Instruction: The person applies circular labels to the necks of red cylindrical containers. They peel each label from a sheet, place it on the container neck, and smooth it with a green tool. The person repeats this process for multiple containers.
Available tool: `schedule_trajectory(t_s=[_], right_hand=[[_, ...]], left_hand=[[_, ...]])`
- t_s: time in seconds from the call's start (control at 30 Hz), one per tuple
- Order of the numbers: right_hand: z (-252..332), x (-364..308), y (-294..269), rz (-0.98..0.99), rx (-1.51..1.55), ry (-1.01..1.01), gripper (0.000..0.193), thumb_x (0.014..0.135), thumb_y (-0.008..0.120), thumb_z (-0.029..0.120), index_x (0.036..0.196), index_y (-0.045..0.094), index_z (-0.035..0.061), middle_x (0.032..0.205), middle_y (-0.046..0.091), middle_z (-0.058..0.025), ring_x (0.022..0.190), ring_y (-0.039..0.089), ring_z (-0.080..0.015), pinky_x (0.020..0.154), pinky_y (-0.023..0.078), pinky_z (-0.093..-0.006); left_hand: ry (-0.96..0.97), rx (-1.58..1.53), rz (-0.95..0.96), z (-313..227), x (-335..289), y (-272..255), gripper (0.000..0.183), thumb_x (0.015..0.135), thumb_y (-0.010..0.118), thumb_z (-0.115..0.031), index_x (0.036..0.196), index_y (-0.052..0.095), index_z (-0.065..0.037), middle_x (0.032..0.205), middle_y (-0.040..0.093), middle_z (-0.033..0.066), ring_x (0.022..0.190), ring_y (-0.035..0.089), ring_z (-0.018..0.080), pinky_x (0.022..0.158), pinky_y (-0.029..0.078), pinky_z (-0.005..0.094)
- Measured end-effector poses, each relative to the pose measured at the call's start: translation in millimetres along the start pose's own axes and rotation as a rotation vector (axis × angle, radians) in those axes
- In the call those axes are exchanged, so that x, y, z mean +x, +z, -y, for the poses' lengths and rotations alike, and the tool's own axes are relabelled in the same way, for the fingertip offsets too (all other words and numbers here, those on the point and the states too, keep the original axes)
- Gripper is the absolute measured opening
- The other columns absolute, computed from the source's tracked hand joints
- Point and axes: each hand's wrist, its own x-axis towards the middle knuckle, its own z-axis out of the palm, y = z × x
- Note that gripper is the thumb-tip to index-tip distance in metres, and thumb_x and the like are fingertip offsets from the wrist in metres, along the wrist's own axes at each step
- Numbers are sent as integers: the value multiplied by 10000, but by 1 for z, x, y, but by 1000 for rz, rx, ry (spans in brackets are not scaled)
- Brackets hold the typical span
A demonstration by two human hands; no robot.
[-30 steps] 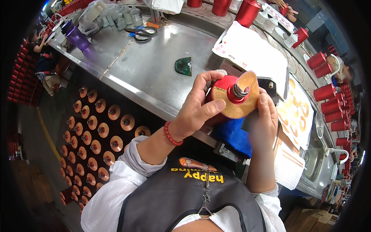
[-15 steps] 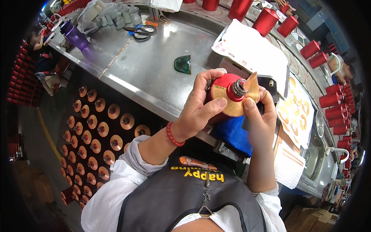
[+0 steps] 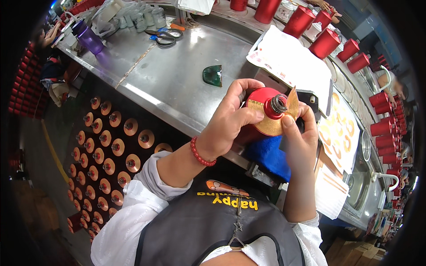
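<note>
Over the near edge of the steel bench [image 3: 173, 84], the person's two hands meet at a red bottle [image 3: 258, 95], tilted with its open threaded neck facing up toward the viewer. The left hand [image 3: 228, 116] comes in from the near left, wrist ringed by a red bead bracelet [image 3: 198, 155]; its grip is firm, fingers wrapped round the far left side and thumb laid on the bottle's shoulder. The right hand [image 3: 302, 128] rises from the near right, bent at the wrist, pinching a gold label [image 3: 269, 127] between thumb and fingers. That label lies curved on the shoulder round the neck, one end standing up free on the right. Its right edge is hidden behind the right hand; contact there cannot be told.

Just beneath the bottle sits a blue cloth [image 3: 271, 156]. Close by on the far right, white sheets [image 3: 293, 57] cover a box; further right lies a sheet of gold labels [image 3: 339, 133]. Beyond the hands rest a dark green piece [image 3: 212, 76] and, farther left, scissors [image 3: 166, 41] and a purple bottle [image 3: 88, 38]. Rows of collared bottles [image 3: 105, 166] stand below the bench at left.
</note>
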Motion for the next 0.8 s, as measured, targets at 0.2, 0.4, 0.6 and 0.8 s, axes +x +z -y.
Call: schedule_trajectory(t_s=[0.2, 0.4, 0.6, 0.8], right_hand=[[0, 0, -2, 12, 7, 16, 195, 930, 689, 121, 1000, 527, 38, 1136, 592, -59, 1044, 509, -122, 979, 388, -284], [1, -2, 6, -32, 20, 35, 200, 932, 688, 135, 1002, 525, 42, 1093, 594, -42, 1031, 505, -110, 961, 395, -277], [5, -1, -6, 29, -45, -5, 173, 935, 678, 126, 964, 524, 53, 1033, 561, -13, 996, 503, -114, 935, 403, -274], [9, -3, -8, 35, -13, 25, 171, 942, 673, 131, 965, 524, 49, 1013, 542, -2, 980, 506, -110, 916, 413, -276]], left_hand=[[-62, -109, -16, -3, 8, -2, 443, 913, 563, -112, 1320, 424, -4, 1272, 569, 134, 1197, 571, 189, 1055, 439, 340], [282, 465, -83, 21, -7, 3, 583, 978, 595, -198, 1453, 322, 0, 1353, 520, 120, 1261, 510, 170, 1085, 407, 337], [145, 225, 80, 16, -3, 0, 645, 924, 626, -153, 1457, 287, -20, 1363, 499, 123, 1264, 510, 183, 1093, 408, 351], [104, 153, 111, 16, -2, -1, 642, 905, 629, -147, 1440, 294, -24, 1358, 504, 133, 1254, 525, 191, 1087, 420, 354]])
